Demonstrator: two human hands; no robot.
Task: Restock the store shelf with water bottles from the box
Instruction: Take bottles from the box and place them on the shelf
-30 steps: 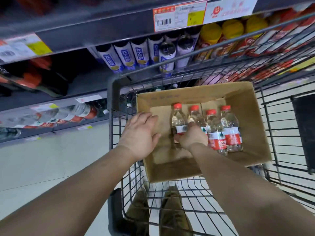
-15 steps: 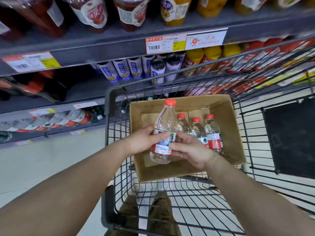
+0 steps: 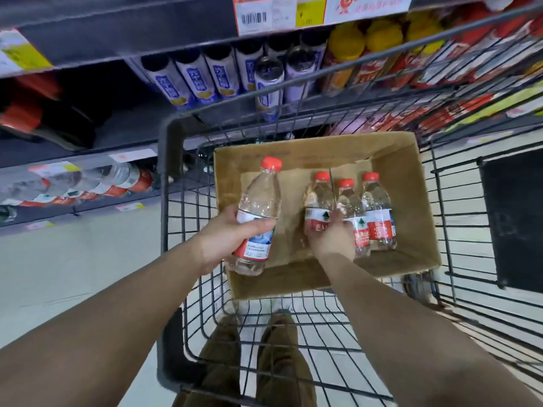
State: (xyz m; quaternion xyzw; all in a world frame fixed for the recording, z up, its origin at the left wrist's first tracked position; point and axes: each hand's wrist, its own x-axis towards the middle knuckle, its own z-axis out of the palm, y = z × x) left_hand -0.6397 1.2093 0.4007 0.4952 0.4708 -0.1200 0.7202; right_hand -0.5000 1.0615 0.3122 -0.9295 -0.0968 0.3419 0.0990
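Observation:
An open cardboard box (image 3: 411, 183) sits in a wire shopping cart (image 3: 173, 160). My left hand (image 3: 226, 239) grips a clear water bottle (image 3: 260, 201) with a red cap and red label, held tilted over the box's left wall. My right hand (image 3: 332, 239) is down in the box, its fingers wrapped around the leftmost standing bottle (image 3: 318, 198). Two more bottles (image 3: 376, 210) stand to its right. The lowest shelf (image 3: 73, 186) at left holds matching water bottles lying in a row.
Shelves above carry blue-and-white cans (image 3: 205, 77), yellow-capped bottles (image 3: 379, 39) and red packs. Price tags (image 3: 279, 13) line the shelf edge. A black panel (image 3: 514, 221) hangs on the cart's right side. My feet (image 3: 252, 359) show through the cart floor on pale tiles.
The bottle held in both hands has passed to my left hand alone and moved left. My right hand dropped back into the box and closed on another bottle.

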